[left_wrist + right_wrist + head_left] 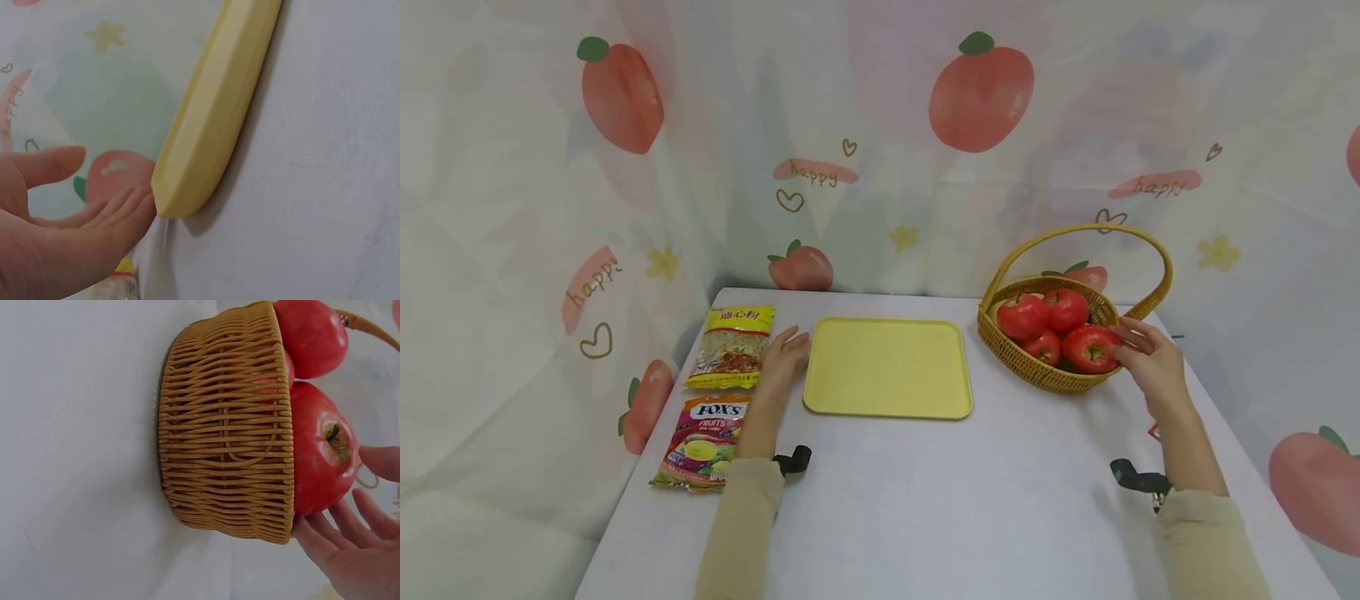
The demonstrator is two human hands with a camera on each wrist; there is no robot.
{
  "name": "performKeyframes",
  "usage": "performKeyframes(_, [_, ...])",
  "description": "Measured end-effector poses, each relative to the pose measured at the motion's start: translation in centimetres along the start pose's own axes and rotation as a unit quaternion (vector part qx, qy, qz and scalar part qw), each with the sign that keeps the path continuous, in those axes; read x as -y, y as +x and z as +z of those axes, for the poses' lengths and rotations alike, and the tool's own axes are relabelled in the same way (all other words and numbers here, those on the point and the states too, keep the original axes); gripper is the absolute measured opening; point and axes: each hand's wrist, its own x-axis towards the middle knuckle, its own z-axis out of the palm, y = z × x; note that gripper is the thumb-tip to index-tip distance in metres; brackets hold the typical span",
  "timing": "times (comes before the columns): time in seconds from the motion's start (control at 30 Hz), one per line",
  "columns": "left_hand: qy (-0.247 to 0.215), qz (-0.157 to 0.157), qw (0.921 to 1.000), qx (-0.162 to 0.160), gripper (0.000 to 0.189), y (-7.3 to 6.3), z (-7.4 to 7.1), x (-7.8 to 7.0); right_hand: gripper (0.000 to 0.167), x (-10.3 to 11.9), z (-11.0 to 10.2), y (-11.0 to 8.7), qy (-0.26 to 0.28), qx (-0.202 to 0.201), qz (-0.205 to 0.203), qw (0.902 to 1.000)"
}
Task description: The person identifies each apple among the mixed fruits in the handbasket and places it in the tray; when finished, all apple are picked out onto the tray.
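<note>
A brown wicker basket (1045, 379) with a tall arched handle stands at the back right and holds several red apples (1022, 317). My right hand (1153, 367) is at its right side, fingertips at the nearest apple (315, 459). In the right wrist view the thumb is beside the stem end and the other fingers extend along the apple's side near the rim. The apple sits in the basket. My left hand (786, 358), fingers loosely extended, is by the left edge of a yellow tray (887, 371); in the left wrist view its fingertips (147, 200) overlap the tray's corner.
Left of the left hand lies a yellow-topped pasta bag (730, 350), and nearer the front a purple candy bag (703, 442), partly behind the forearm. A fruit-printed cloth (880, 208) hangs behind the white table (955, 508). Something small and red-edged (1154, 431) shows beside the right wrist.
</note>
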Motion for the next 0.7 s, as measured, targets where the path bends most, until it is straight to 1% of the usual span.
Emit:
performKeyframes(0.07, [-0.018, -0.01, 0.9998, -0.006, 0.063, 0.4, 0.1, 0.2, 0.065, -0.2, -0.3, 0.1, -0.008, 0.012, -0.01, 0.9998])
performKeyframes(0.13, [-0.025, -0.016, 0.9996, -0.006, 0.066, 0.7, 0.1, 0.5, 0.067, -0.3, -0.5, 0.2, -0.039, 0.016, -0.013, 0.999])
performKeyframes(0.23, [-0.017, -0.018, 0.9997, -0.001, 0.078, 1.0, 0.1, 0.8, 0.071, -0.3, -0.7, 0.4, -0.109, 0.025, -0.006, 0.9937])
performKeyframes(0.33, [-0.007, -0.011, 0.9999, 0.005, 0.088, 1.2, -0.1, 1.2, 0.075, -0.4, -0.6, 0.5, -0.146, 0.034, -0.006, 0.9886])
performKeyframes(0.43, [0.001, -0.003, 1.0, 0.006, 0.092, 1.2, -0.3, 1.6, 0.077, -0.5, -0.3, 0.6, -0.156, 0.04, -0.014, 0.9868])
performKeyframes(0.57, [-0.004, 0.001, 1.0, 0.003, 0.094, 1.2, -0.6, 2.0, 0.076, -0.6, 0.1, 0.6, -0.171, 0.036, -0.021, 0.9844])
performKeyframes(0.7, [-0.007, 0.001, 1.0, 0.006, 0.095, 1.2, -0.6, 2.1, 0.073, -0.5, 0.4, 0.5, -0.185, 0.022, -0.032, 0.982])
